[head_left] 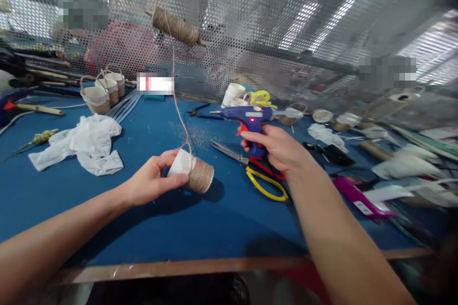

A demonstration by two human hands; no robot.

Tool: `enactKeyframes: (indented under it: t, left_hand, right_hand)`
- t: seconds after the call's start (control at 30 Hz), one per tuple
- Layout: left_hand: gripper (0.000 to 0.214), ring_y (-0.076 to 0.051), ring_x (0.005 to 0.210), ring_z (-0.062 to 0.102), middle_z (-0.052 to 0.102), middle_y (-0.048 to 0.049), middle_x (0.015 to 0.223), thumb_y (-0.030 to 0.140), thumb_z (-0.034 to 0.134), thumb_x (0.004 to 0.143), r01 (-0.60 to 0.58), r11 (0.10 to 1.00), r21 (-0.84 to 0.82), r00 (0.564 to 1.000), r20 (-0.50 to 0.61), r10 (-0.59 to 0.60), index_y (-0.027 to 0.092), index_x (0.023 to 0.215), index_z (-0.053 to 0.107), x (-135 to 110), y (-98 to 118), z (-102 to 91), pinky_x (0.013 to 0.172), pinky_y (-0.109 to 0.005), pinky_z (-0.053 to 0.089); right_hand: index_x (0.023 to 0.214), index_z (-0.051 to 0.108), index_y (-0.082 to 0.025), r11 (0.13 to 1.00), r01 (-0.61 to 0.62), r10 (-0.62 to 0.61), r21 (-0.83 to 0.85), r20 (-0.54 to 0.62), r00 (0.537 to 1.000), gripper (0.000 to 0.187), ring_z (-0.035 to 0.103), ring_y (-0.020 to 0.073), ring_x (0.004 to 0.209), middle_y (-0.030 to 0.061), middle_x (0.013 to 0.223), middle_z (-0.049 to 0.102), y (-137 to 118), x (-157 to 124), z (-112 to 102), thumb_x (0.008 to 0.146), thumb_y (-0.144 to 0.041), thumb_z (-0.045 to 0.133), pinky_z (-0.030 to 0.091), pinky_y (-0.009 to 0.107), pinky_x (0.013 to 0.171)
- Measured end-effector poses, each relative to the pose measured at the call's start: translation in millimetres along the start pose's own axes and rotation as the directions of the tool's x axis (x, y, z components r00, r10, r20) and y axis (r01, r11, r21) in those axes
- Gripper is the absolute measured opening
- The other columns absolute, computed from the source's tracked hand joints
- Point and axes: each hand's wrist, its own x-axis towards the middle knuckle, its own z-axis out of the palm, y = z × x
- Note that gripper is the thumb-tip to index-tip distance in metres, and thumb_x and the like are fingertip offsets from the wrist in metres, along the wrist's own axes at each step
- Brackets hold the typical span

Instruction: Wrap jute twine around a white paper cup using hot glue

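Observation:
My left hand is closed around the white end of a small paper cup, which tilts on its side above the table. Brown twine is wrapped round the cup's other end. From the cup a strand of twine runs up to a twine spool on a rod before the perforated screen. My right hand grips a blue glue gun by its handle; its red light is lit and its nozzle points left. Below the gun, scissors with yellow and red handles lie partly open.
Several twine-trimmed cups and crumpled white cloth are on the left. Dark pliers and white cups stand or lie at the back. A purple strip and clutter cover the right. The table's front edge is near me.

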Motion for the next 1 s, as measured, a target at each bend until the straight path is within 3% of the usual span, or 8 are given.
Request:
enactKeyframes:
  t: [0.07,0.17,0.33,0.63,0.8,1.0]
  left_hand:
    - [0.023,-0.027,0.109,0.049,0.054,-0.0107,0.117,0.03,0.058,0.076,0.015,1.0,0.024,1.0,-0.013,-0.014,0.012,0.089,0.064,1,0,-0.9,0.096,-0.036,0.036]
    - [0.025,-0.027,0.109,0.049,0.055,-0.0115,0.116,0.031,0.057,0.076,0.012,0.997,0.073,1.0,-0.03,-0.01,0.012,0.091,0.064,2,-2,-3.1,0.097,-0.037,0.035]
    - [0.025,-0.027,0.112,0.048,0.055,-0.0111,0.119,0.031,0.057,0.075,0.023,0.989,0.144,0.997,-0.071,-0.012,0.013,0.09,0.064,4,-5,-5.5,0.099,-0.037,0.033]
    - [0.03,-0.027,0.104,0.054,0.061,-0.0106,0.112,0.031,0.056,0.074,0.139,0.988,0.066,0.988,-0.074,-0.134,0.012,0.097,0.063,4,-5,-1.6,0.091,-0.039,0.041]
    - [0.029,-0.026,0.102,0.055,0.061,-0.0096,0.112,0.031,0.056,0.075,0.123,0.992,0.041,0.991,-0.061,-0.121,0.013,0.097,0.063,6,-4,-1.8,0.089,-0.036,0.043]
    - [0.025,-0.026,0.102,0.055,0.059,-0.0099,0.112,0.032,0.056,0.076,0.116,0.99,0.082,0.992,-0.056,-0.111,0.013,0.092,0.063,5,-3,-2.0,0.085,-0.034,0.045]
  right_hand:
    - [0.071,0.052,-0.017,0.995,0.035,-0.041,0.096,0.057,0.998,0.016,0.049,0.008,0.049,-0.0014,0.061,0.054,-8,-20,-3,0.074,-0.032,0.057,0.042,0.021,0.048]
    - [0.081,0.057,-0.016,0.967,0.122,-0.165,0.223,0.186,0.968,0.017,0.045,0.0072,0.043,-0.0031,0.053,0.052,-13,-44,0,0.075,-0.032,0.058,0.035,0.019,0.039]
    - [0.084,0.055,-0.017,0.974,0.171,-0.207,0.148,0.284,0.936,0.018,0.043,0.0063,0.041,-0.0033,0.055,0.054,-6,-59,14,0.08,-0.035,0.055,0.038,0.019,0.039]
    - [0.074,0.055,-0.017,0.993,0.119,-0.119,0.026,0.392,0.912,0.023,0.044,0.0081,0.036,-0.0061,0.042,0.047,0,-64,17,0.078,-0.039,0.053,0.039,0.02,0.038]
    - [0.066,0.053,-0.019,0.986,0.085,-0.03,-0.141,0.354,0.935,0.028,0.046,0.0096,0.037,-0.0053,0.04,0.049,1,-71,17,0.076,-0.046,0.053,0.04,0.022,0.041]
    - [0.052,0.047,-0.021,0.952,0.149,-0.064,-0.268,0.302,0.951,0.035,0.048,0.0105,0.038,-0.0035,0.04,0.05,0,-74,19,0.076,-0.046,0.05,0.041,0.024,0.044]
